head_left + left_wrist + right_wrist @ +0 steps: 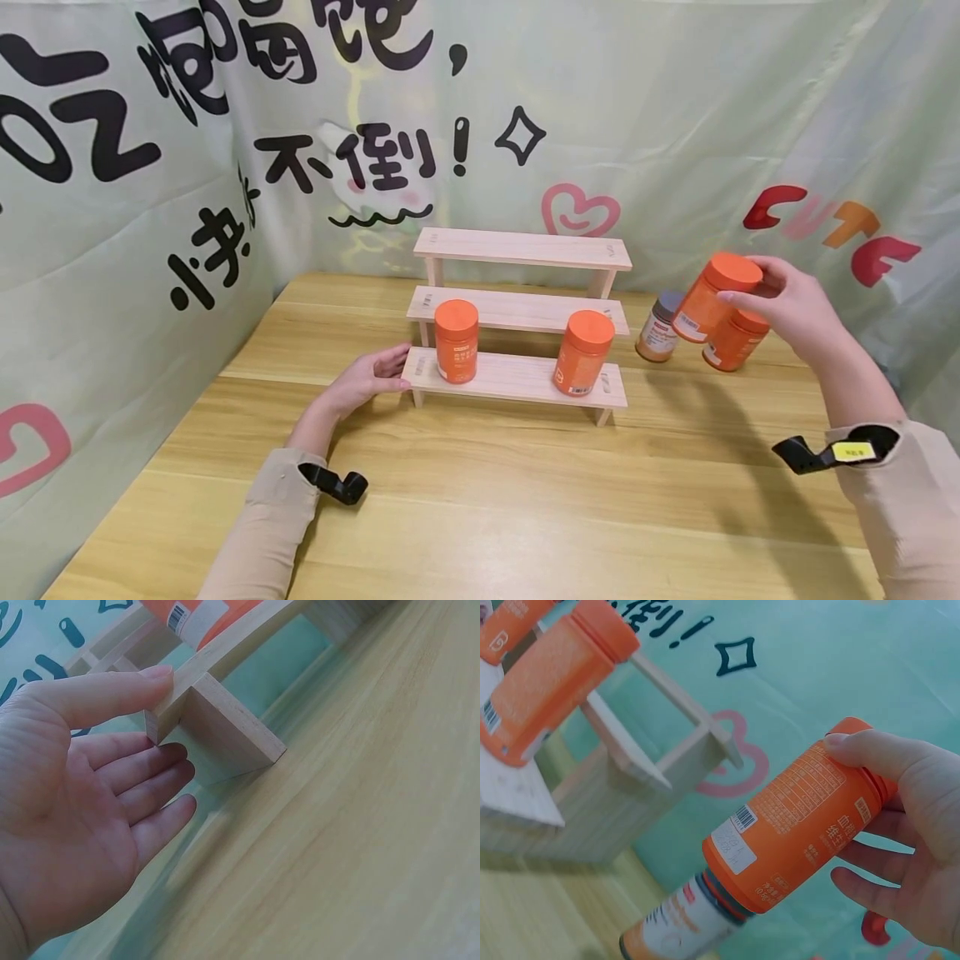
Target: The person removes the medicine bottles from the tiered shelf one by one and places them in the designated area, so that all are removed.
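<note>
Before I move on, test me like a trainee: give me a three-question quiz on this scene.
1. How many orange lidded jars stand on the lowest tier of the three-tier wooden stand?
2. True or false: the jar in the right hand has a grey lid.
3. Fill in: the left hand touches the ____ end of the lowest tier.

Key: 1. Two. 2. False; its lid is orange, and the grey-lidded jar stands on the table. 3. Left.

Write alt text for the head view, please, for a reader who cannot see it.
A right hand holds a tilted orange jar above a table, right of a three-tier wooden rack, while the left hand touches its lowest tier. Two orange jars stand on that tier; a fourth orange jar and a grey-lidded jar stand at right.
</note>
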A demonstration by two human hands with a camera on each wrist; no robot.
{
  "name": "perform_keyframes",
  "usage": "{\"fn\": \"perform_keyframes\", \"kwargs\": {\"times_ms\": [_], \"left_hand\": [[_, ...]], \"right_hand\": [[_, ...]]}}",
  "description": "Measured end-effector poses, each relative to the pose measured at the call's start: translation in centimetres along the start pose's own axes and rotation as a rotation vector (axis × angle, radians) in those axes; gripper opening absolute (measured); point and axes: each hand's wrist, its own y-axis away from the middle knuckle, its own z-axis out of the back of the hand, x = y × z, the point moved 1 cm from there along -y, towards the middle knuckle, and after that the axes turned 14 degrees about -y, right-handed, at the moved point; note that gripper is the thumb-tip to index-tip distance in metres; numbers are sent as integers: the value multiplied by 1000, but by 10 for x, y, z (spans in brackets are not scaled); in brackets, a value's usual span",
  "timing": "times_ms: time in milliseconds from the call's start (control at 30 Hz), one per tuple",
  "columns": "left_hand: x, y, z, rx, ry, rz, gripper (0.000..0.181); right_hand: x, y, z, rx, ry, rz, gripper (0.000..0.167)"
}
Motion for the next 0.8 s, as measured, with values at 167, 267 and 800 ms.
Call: {"fn": "perform_keyframes", "kwargs": {"times_ms": [167, 267, 800], "left_hand": [[0, 0, 0, 2, 5, 4, 77], [-1, 0, 0, 5, 8, 4, 77], [0, 1, 0, -1, 12, 1, 79]], "right_hand": [[-19, 7, 7, -26, -5, -4, 69], [-30, 11, 9, -42, -4, -16, 72], [-76, 24, -2, -40, -12, -57, 77]]}}
